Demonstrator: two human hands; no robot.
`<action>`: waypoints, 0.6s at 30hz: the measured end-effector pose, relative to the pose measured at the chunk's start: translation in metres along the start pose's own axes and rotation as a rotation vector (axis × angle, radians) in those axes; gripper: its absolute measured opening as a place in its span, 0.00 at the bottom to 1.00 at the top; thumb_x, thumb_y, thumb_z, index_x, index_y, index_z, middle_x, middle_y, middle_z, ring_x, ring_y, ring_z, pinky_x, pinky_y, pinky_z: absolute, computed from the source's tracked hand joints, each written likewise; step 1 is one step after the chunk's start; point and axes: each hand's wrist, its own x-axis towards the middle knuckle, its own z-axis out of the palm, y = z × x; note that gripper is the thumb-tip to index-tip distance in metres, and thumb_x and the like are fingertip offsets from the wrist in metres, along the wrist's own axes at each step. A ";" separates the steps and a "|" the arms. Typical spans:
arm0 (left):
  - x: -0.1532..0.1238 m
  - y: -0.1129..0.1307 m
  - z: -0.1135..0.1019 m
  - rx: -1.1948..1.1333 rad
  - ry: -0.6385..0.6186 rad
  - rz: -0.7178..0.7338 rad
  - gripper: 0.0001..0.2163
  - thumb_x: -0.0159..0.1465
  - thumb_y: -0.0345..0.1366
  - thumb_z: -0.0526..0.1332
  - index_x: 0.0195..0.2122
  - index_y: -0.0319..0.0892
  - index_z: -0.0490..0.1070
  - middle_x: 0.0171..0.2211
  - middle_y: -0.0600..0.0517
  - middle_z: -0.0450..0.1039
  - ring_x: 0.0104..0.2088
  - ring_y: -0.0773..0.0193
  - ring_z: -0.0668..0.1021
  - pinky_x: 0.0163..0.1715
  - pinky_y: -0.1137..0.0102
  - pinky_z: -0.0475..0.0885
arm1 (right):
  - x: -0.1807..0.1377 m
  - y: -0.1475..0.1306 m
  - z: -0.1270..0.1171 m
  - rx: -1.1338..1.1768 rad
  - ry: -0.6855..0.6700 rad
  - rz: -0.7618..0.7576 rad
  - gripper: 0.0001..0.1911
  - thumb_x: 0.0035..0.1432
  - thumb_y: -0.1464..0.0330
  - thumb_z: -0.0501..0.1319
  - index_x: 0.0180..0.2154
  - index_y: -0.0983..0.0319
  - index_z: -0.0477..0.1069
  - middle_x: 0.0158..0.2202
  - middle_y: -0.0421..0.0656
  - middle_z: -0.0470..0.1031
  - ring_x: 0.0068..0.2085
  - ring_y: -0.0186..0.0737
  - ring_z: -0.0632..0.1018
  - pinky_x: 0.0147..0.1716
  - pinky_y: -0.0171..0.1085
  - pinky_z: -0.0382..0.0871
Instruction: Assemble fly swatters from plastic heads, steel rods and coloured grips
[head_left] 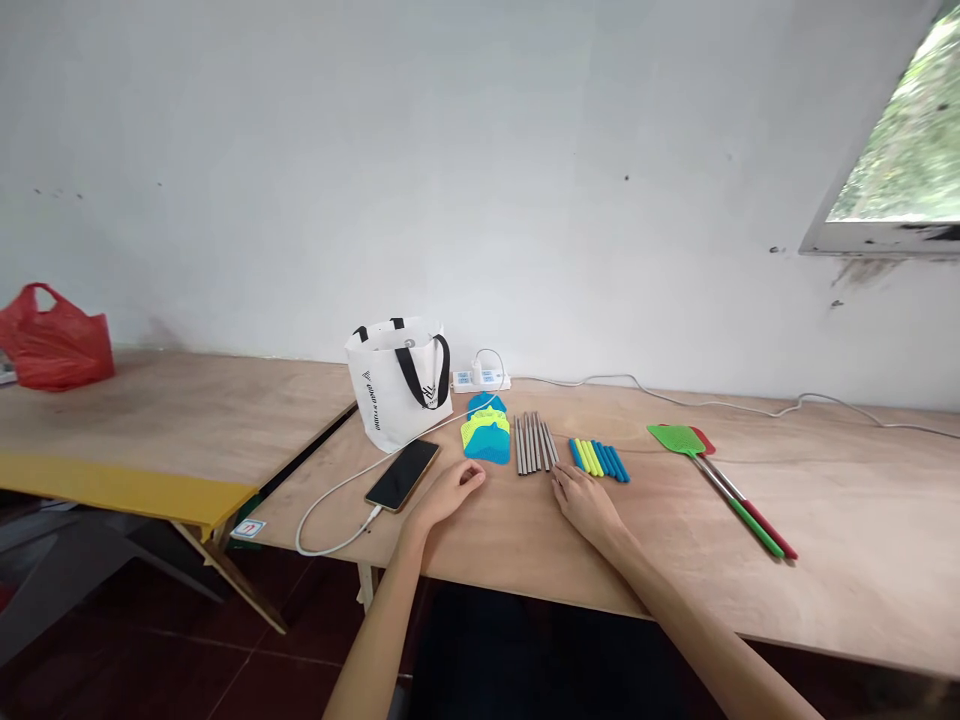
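My left hand [450, 490] rests on the table, fingers loosely bent and holding nothing, just below a small pile of fly swatter heads. On top lies a blue swatter head [489, 444], over a yellow swatter head [468, 430], with more blue behind. My right hand [583, 500] lies palm down with its fingers stretched out, fingertips at the lower end of several thin metal tubes [532, 445] set side by side. Whether it touches them I cannot tell. Right of the tubes is a row of blue and yellow handle grips [600, 459].
Farther right lie a green fly swatter [720, 485] and a red fly swatter [761, 518]. A phone [403, 475] on a white cable, a white bag [394, 390] and a power strip [480, 381] stand left and behind. A red plastic bag [60, 345] sits on another table.
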 end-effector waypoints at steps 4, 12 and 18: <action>0.000 0.001 0.001 -0.012 0.004 -0.009 0.15 0.69 0.50 0.55 0.38 0.45 0.73 0.41 0.50 0.78 0.43 0.55 0.78 0.45 0.66 0.71 | -0.027 -0.010 -0.011 -0.004 -0.002 -0.003 0.18 0.65 0.76 0.51 0.45 0.60 0.78 0.49 0.50 0.81 0.52 0.48 0.80 0.52 0.43 0.75; 0.000 0.000 0.001 -0.034 -0.002 0.012 0.14 0.69 0.49 0.55 0.38 0.46 0.72 0.41 0.50 0.78 0.44 0.55 0.78 0.46 0.67 0.70 | -0.130 -0.011 -0.028 0.021 0.081 0.020 0.23 0.63 0.79 0.49 0.51 0.59 0.77 0.52 0.50 0.80 0.55 0.51 0.79 0.54 0.48 0.77; 0.004 -0.002 0.002 -0.008 0.091 0.072 0.15 0.71 0.49 0.54 0.37 0.45 0.72 0.36 0.51 0.77 0.38 0.57 0.78 0.41 0.67 0.70 | -0.165 0.007 -0.059 0.311 0.058 0.094 0.20 0.69 0.69 0.52 0.56 0.54 0.76 0.58 0.44 0.76 0.55 0.47 0.80 0.53 0.42 0.79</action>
